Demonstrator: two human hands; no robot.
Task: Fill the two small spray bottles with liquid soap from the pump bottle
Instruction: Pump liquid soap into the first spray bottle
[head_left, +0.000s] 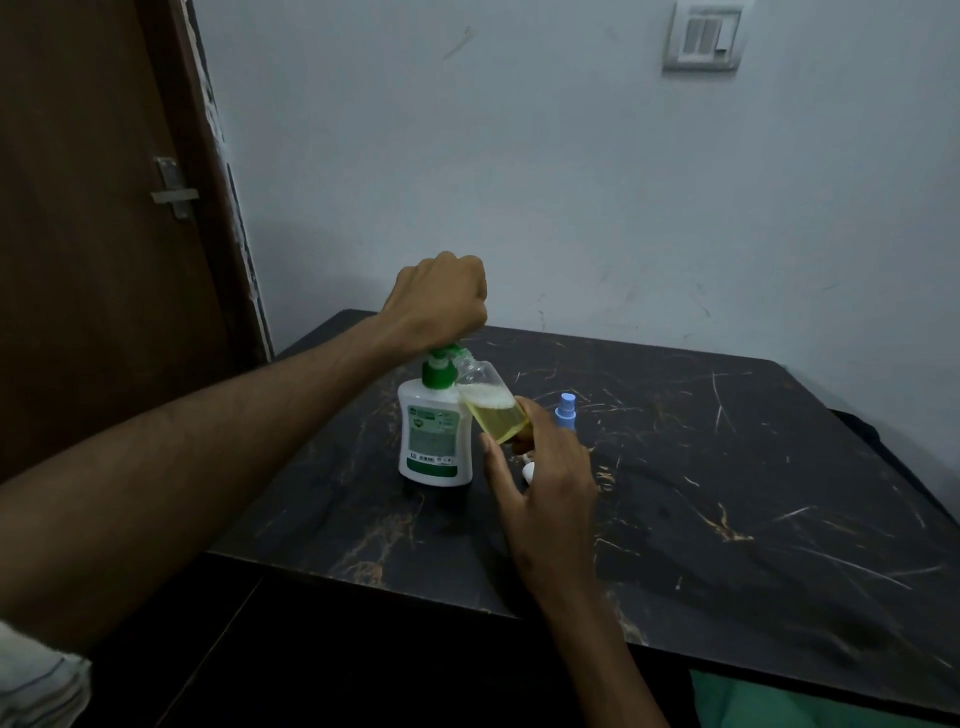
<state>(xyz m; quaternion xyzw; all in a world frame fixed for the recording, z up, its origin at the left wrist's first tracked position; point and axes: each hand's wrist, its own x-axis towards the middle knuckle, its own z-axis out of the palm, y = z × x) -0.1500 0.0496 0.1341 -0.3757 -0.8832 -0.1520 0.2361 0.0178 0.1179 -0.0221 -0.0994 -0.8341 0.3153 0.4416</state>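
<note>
Beneath the fisted left hand (439, 301) pressing the pump bottle (435, 439), the right hand (540, 467) gripped a small spray bottle (491, 402), tilted so its open neck met the nozzle for soap.

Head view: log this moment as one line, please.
left hand presses pump bottle head | right hand holds tilted clear spray bottle at nozzle, part-filled | blue spray bottle behind
</note>
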